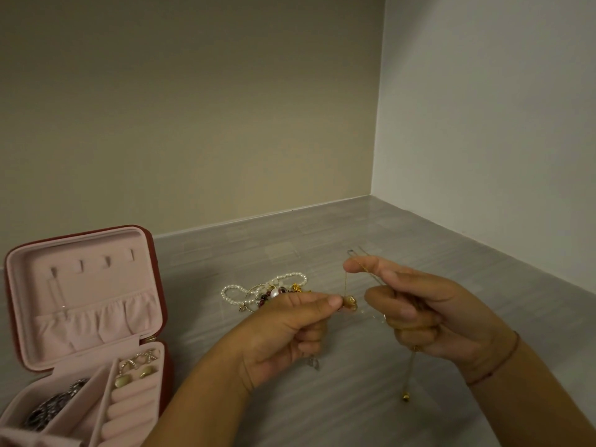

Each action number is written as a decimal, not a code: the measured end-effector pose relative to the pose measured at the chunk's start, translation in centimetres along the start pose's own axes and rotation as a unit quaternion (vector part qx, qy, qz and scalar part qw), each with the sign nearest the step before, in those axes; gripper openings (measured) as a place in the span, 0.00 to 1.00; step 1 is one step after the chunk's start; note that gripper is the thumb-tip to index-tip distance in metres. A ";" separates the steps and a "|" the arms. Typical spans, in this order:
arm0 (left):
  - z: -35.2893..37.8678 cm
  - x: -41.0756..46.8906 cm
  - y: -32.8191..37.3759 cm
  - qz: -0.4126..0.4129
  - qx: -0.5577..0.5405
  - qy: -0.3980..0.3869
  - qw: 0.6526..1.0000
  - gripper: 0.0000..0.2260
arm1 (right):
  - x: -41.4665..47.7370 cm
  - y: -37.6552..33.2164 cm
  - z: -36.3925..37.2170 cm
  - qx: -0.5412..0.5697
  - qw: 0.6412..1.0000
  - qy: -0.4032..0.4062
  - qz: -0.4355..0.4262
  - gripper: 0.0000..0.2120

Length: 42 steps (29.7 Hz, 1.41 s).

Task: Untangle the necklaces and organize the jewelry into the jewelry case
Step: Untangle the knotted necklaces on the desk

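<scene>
Left hand (283, 330) pinching gold pendant (351, 303), right hand (429, 314) grasping its chain (345, 280), strung between both grips

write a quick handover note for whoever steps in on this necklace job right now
Left hand: pinches the gold pendant on the gold chain.
Right hand: grips the same chain, which runs over its forefinger; the beaded tail hangs below.
Pile of pearl strands and beads lies tangled on the table, just beyond the hands.
Jewelry case is open on the left.
Done: earrings and a dark piece are in the case.
Left to do: free this chain, untangle the pile, stow everything in the case.
</scene>
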<state>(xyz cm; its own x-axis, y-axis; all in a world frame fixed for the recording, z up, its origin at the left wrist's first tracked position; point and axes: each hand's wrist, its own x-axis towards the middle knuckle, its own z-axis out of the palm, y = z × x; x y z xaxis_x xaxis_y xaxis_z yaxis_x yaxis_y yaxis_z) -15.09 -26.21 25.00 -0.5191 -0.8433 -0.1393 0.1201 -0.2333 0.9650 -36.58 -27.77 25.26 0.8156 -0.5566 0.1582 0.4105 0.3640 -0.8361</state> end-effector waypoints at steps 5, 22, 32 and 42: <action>0.3 -0.3 0.4 -0.039 0.029 -0.011 0.999 0.19 | -0.1 0.1 0.1 -0.017 1.000 0.001 0.002 0.16; 0.3 -0.5 0.6 0.053 0.049 0.033 0.997 0.06 | -0.3 0.2 -0.1 -0.015 1.000 0.006 -0.015 0.17; 0.9 -0.8 1.1 0.122 0.160 0.082 0.976 0.06 | -0.1 0.5 0.0 0.004 0.999 -0.007 -0.049 0.18; 1.1 -0.3 0.2 0.226 0.236 0.157 0.932 0.04 | -0.2 0.9 0.0 0.066 0.993 -0.055 -0.082 0.22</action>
<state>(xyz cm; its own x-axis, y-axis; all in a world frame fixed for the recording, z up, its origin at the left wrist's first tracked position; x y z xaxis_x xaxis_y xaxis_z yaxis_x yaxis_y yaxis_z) -15.89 -25.49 25.48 -0.2236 -0.9213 0.3181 -0.1571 0.3562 0.9211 -36.40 -27.32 24.44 0.7700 -0.5340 0.3493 0.5856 0.3739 -0.7192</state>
